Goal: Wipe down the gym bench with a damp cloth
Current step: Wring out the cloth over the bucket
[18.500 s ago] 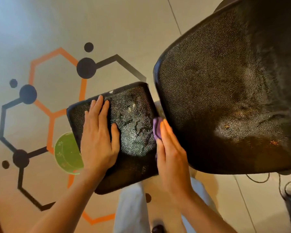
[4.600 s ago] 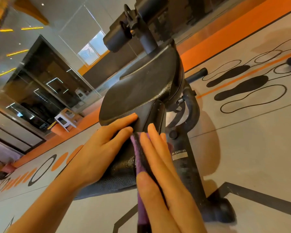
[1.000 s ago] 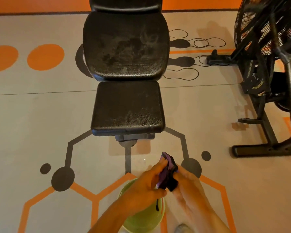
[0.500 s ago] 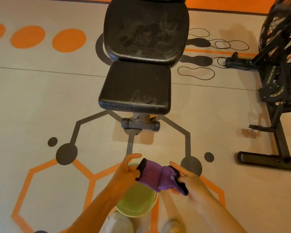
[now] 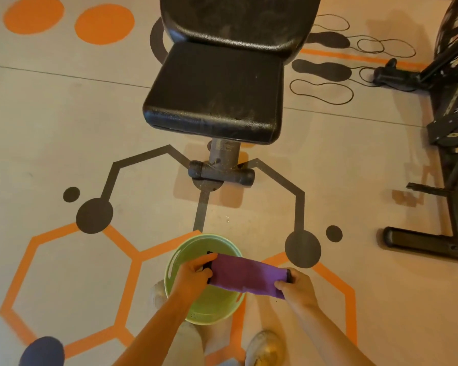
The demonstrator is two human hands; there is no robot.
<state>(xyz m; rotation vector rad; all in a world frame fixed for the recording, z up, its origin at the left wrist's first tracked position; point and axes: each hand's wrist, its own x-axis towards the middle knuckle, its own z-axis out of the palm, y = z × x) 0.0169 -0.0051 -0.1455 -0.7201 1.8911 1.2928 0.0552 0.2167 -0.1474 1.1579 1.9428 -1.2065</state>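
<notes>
head view: left hand (image 5: 193, 277) and right hand (image 5: 298, 287) grip one purple cloth (image 5: 246, 277) over one green bowl (image 5: 180, 256).

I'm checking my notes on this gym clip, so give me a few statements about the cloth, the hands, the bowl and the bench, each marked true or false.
1. Both hands hold the purple cloth stretched between them. True: the left hand grips one end, the right hand the other.
2. The cloth is pressed on the bench seat. False: it is held above the green bowl, apart from the bench.
3. The green bowl sits on the floor near the person's feet. True.
4. The bowl stands on the bench seat. False: it is on the floor in front of the bench.
5. Black exercise equipment stands to the right of the bench. True.
</notes>
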